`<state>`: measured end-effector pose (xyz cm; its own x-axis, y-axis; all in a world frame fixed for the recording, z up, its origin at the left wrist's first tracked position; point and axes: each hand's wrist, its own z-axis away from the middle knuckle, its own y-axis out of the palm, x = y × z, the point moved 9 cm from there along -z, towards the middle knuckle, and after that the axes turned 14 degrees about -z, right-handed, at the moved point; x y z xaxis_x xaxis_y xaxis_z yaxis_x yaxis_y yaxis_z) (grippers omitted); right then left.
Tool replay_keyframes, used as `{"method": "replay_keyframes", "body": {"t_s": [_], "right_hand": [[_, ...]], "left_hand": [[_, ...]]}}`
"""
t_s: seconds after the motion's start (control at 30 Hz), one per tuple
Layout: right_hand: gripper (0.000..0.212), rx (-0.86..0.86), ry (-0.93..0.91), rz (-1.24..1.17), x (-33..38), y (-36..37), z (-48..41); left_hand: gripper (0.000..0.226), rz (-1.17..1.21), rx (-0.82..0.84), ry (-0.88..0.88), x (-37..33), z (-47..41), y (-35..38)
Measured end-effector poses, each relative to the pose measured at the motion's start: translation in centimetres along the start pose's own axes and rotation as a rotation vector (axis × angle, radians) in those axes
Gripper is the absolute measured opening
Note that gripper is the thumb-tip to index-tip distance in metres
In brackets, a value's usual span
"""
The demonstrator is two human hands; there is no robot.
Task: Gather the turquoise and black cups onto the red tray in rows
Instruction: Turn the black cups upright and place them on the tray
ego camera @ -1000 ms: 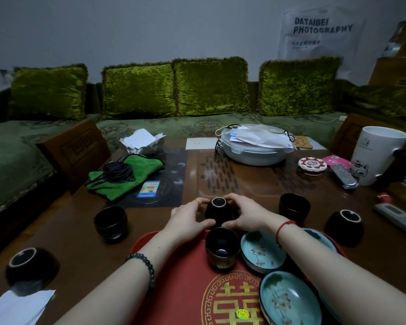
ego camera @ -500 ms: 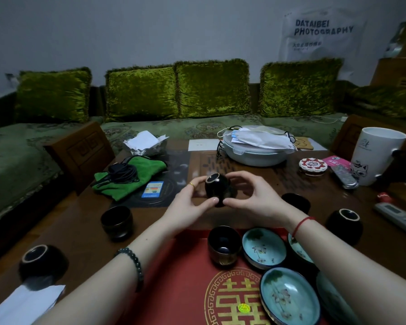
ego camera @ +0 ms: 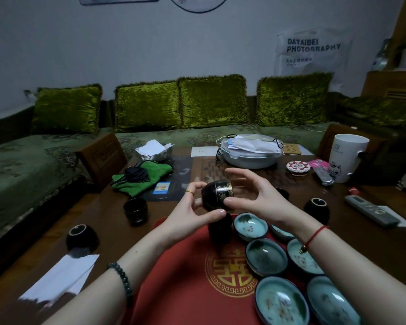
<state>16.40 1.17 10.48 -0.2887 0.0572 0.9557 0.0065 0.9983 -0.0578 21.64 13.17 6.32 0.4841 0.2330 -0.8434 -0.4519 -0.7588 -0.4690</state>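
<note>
1. The black cup (ego camera: 217, 194), on the surface a second ago, now hangs tipped sideways above the red tray's (ego camera: 185, 277) far edge.
2. The left hand (ego camera: 192, 208) pinches it; the right hand (ego camera: 256, 198) touches it by the thumb, fingers spread.
3. Likely next: set it down in the row.

Bottom-right turquoise cup (ego camera: 331, 301) partly off frame
</note>
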Motion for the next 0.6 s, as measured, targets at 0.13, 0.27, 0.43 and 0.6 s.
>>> {"method": "replay_keyframes", "body": {"t_s": [0.13,0.27,0.43,0.6], "right_hand": [[0.050,0.036,0.069,-0.071,-0.7,1.0,2.5],[0.058,-0.027,0.045,-0.029,-0.8,0.9,4.3],[0.070,-0.105,0.017,0.189,-1.6,1.1,6.0],[0.075,-0.134,-0.023,0.217,-3.2,1.9,7.0]], "left_hand": [[0.051,-0.037,-0.002,0.006,-0.5,2.4,0.7],[0.050,-0.171,-0.046,0.030,-1.1,4.1,1.3],[0.052,-0.335,-0.117,0.068,-1.4,5.9,2.2],[0.060,-0.434,-0.153,0.010,0.1,6.8,3.1]]}}
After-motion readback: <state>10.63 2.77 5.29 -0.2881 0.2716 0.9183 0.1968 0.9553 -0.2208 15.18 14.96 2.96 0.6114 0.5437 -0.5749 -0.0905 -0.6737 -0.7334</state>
